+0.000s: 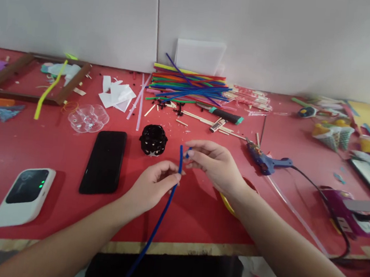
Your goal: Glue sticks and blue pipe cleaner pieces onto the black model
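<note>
A long blue pipe cleaner (162, 215) is pinched near its upper end by my left hand (154, 181), and its tail hangs down past the table's front edge. Close by on the right, my right hand (214, 161) has its thumb and fingers closed on a small blue piece (189, 152). Whether that piece joins the long pipe cleaner I cannot tell. Just beyond my left hand stands a round black object (153, 140) with pale spots. Partly covered by my right forearm is a yellow ring-shaped thing (227, 204).
Coloured pipe cleaners (190, 86) lie piled at the back, near a box cutter (226, 115) and thin wooden sticks (203, 120). A blue glue gun (267, 160) with a cord lies right. A black phone (103, 163) and a white device (24, 197) lie left.
</note>
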### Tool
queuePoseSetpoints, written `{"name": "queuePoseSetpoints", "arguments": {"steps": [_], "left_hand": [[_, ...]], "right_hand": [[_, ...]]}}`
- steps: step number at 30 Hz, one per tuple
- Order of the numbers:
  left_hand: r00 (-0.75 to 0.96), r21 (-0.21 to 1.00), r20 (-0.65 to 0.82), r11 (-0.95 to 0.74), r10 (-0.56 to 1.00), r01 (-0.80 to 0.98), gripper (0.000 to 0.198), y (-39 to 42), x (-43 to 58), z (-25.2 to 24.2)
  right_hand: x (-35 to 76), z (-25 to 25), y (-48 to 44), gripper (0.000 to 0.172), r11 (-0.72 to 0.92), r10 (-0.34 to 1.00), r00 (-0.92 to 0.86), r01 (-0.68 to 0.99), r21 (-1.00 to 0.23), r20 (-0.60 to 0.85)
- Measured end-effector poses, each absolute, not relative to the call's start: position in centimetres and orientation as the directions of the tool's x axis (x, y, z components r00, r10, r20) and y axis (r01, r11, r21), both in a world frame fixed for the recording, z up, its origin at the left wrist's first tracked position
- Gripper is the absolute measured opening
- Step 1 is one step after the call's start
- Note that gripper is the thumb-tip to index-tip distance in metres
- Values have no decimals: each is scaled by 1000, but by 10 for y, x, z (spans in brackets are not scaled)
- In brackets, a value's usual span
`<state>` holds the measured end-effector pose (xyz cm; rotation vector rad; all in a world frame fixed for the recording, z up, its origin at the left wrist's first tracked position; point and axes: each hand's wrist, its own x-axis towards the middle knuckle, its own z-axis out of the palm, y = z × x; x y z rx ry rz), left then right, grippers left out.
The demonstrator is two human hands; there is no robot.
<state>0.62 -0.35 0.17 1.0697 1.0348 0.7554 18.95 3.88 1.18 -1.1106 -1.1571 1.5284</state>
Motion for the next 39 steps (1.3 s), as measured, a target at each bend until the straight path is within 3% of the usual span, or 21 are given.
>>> {"name": "queuePoseSetpoints", "arguments": {"steps": [4, 9, 29, 39], "left_hand": [[385, 924, -344, 382, 856, -25, 18, -5, 6, 2], [377, 928, -357, 370, 855, 40, 18, -5, 5, 7], [454, 947, -319, 297, 832, 120, 18, -4, 4, 3], [470, 948, -314, 294, 825, 118, 17, -3, 2, 1]], "right_hand": [[189, 7, 36, 26, -105, 982, -163, -71, -992, -93], [196, 6, 37, 35, -148, 976, -187, -185, -971, -113], [198, 7, 31, 25, -214, 961, -220, -205, -955, -168], [199, 10, 28, 25, -60, 981, -188, -88, -994, -43]]}}
